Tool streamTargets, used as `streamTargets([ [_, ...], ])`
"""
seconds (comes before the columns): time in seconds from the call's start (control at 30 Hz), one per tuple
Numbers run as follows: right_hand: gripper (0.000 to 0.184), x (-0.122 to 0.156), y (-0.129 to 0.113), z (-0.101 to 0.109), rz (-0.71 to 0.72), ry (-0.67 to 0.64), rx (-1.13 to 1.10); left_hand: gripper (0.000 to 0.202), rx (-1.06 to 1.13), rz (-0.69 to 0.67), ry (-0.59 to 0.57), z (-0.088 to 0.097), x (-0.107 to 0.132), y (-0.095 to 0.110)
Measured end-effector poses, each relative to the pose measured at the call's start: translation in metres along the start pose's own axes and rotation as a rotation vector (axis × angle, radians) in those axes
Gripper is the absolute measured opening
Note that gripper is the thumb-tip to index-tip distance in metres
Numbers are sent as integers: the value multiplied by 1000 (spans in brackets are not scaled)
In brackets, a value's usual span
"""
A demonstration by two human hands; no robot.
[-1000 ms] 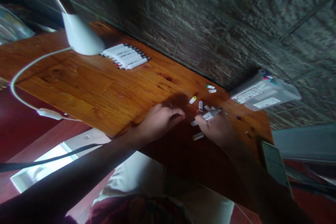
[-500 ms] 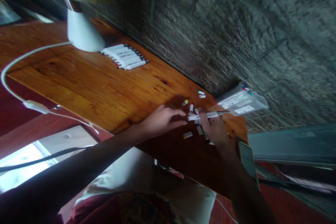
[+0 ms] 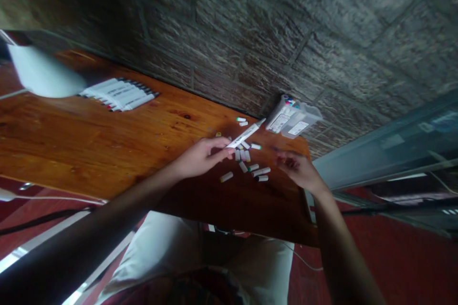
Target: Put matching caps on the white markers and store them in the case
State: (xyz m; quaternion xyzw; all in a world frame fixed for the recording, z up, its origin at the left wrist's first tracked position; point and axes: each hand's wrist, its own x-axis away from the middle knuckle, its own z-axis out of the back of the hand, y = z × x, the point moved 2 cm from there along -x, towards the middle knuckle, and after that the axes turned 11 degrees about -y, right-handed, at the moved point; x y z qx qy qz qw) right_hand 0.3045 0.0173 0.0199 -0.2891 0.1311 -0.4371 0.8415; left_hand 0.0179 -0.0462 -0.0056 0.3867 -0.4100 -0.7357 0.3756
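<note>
My left hand [image 3: 202, 156] pinches a white marker [image 3: 245, 135] near its lower end, between thumb and fingers. The marker slants up to the right, and its narrow grey tip is bare. Below and around it lie several loose white marker caps [image 3: 243, 167] with coloured ends. To the right of the caps, my right hand [image 3: 296, 167] hovers over the table with its fingers loosely bent and apart. Nothing shows in it, though the fingers are in shadow.
White markers [image 3: 123, 94] lie in a row on the wooden table [image 3: 171, 124], beside a white lamp base [image 3: 45, 74]. A clear plastic case [image 3: 291, 116] with labels stands against the brick wall [image 3: 229, 52]. A phone-like object [image 3: 309, 206] rests at the right table edge.
The marker has passed from my right hand to my left. My right hand has moved away to the right of the caps. The view has shifted, so the lamp and marker row appear further left.
</note>
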Motion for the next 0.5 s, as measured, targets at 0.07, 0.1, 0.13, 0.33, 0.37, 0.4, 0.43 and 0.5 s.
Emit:
streamTargets([
  [0.07,29,6,12,1,-2,-15,40,24,46,9,-55,7,-3,-2],
  [0.1,28,7,12,-1,9,-36,52,25,62,20,-93,11,-6,-3],
  [0.13,27,6,10,-4,24,-61,61,25,68,30,-127,15,-9,-3],
  [0.33,19,-1,-12,-20,100,-201,94,28,163,41,-169,33,-40,-6],
  [0.37,19,0,-11,-20,100,-214,102,30,210,47,-142,33,-44,-8],
  [0.4,19,0,-9,-20,99,-226,110,31,245,51,-117,32,-48,-10],
  [0.43,19,1,-5,-20,95,-237,117,31,278,57,-88,29,-51,-12],
  [0.5,20,3,3,-20,78,-253,130,30,335,73,-23,23,-57,-15],
])
